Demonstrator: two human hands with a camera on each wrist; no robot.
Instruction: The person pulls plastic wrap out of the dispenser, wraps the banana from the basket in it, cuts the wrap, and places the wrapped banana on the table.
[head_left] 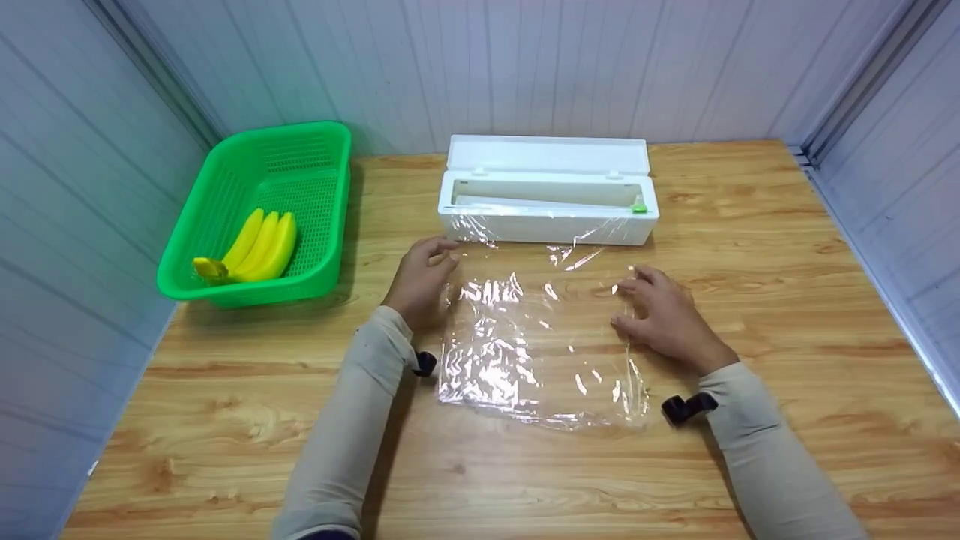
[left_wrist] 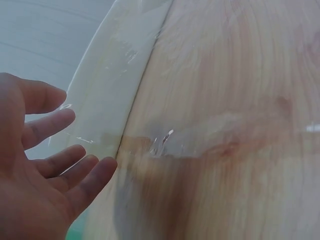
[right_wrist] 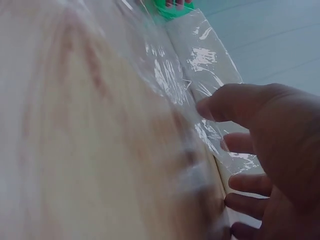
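Note:
A sheet of clear cling film lies over the tabletop, running from the front of a white dispenser box toward me. At the film's left edge is my left hand, near the box's front left corner; its fingers are spread and loosely bent, with nothing pinched in the left wrist view. My right hand is at the right edge, thumb and fingers apart beside the film. The box's lid stands raised, and a small green piece sits at its right end.
At the back left stands a green plastic basket with a bunch of yellow bananas in it. Ribbed pale wall panels enclose the wooden table at the back and both sides.

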